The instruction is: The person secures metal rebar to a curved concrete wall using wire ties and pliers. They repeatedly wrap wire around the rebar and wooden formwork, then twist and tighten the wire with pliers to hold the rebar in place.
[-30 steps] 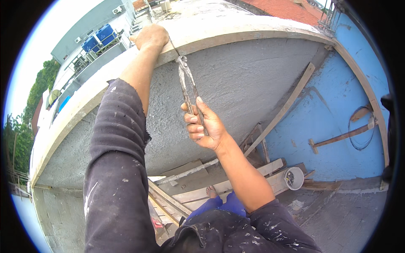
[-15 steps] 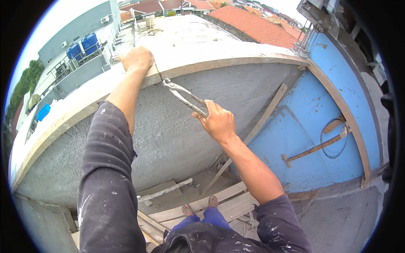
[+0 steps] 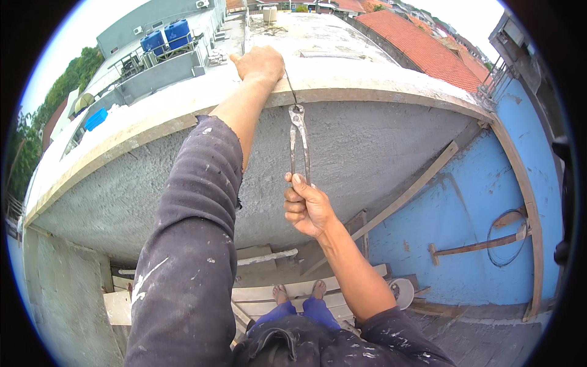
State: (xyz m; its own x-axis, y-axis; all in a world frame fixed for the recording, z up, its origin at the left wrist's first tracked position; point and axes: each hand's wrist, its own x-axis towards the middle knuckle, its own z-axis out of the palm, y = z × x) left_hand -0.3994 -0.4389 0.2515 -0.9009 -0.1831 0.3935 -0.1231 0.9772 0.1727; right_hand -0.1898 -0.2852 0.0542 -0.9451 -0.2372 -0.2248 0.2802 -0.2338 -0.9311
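My left hand [image 3: 262, 62] rests fist-like on top of the grey plastered wall's wooden top edge [image 3: 367, 92], pressing down a thin wire [image 3: 290, 85] that runs over the edge. My right hand [image 3: 307, 205] grips the long handles of metal pincers [image 3: 299, 144], which point upward. The pincers' jaws bite the wire just below the wooden edge. My bare feet [image 3: 299, 290] stand on planks below.
A rough grey plastered wall [image 3: 379, 153] fills the front. A blue wall [image 3: 477, 220] stands at right, with a diagonal wooden brace [image 3: 416, 189], a coil of wire [image 3: 504, 238] and a white bucket [image 3: 400, 292] near its foot. Blue water tanks [image 3: 165, 35] and roofs lie beyond.
The pincers have swung from a slanted pose to vertical. My right hand dropped lower along the handles. My left hand stays on the wall top.
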